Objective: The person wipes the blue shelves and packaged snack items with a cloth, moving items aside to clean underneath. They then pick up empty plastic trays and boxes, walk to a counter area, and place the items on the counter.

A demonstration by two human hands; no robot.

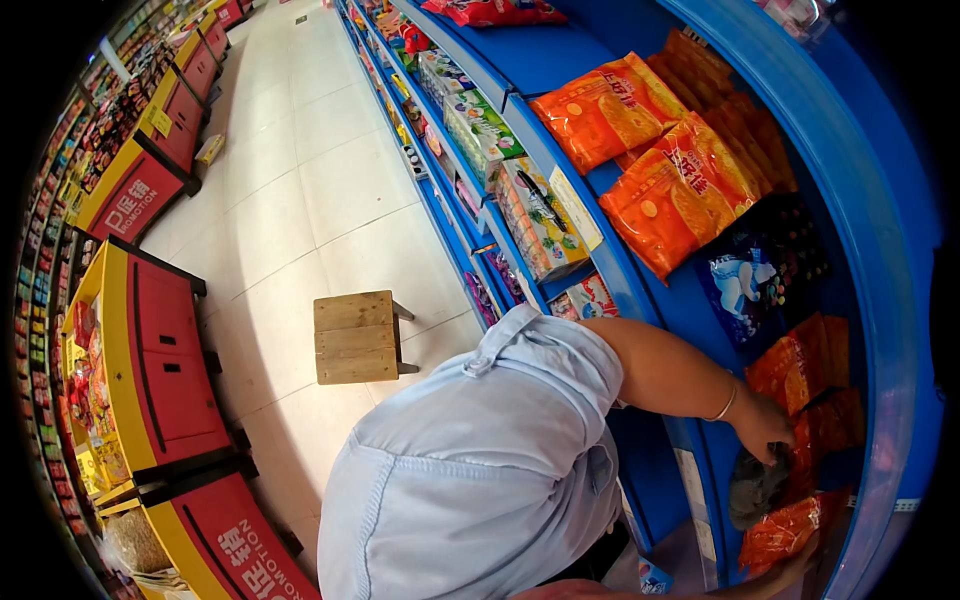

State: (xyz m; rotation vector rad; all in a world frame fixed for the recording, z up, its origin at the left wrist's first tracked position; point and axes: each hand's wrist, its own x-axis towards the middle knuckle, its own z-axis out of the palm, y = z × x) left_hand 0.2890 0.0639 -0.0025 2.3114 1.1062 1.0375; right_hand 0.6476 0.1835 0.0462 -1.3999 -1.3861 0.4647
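My left hand [763,433], with a thin bracelet at its wrist, is closed on a dark grey cloth [756,487] on the blue shelf [694,352]. The cloth lies against orange snack packets [784,371] that stand at the shelf's back. At the lower right, my right hand [802,559] grips the edge of an orange packet [784,529]; its fingers are partly hidden. A dark blue packet with a white bear [742,285] lies farther along the same shelf.
Larger orange snack bags [682,195] rest beyond the bear packet. Lower shelves hold boxed goods [544,217]. A wooden stool [356,337] stands on the tiled floor [270,225] behind me. Red and yellow promotion bins [169,360] line the aisle's other side.
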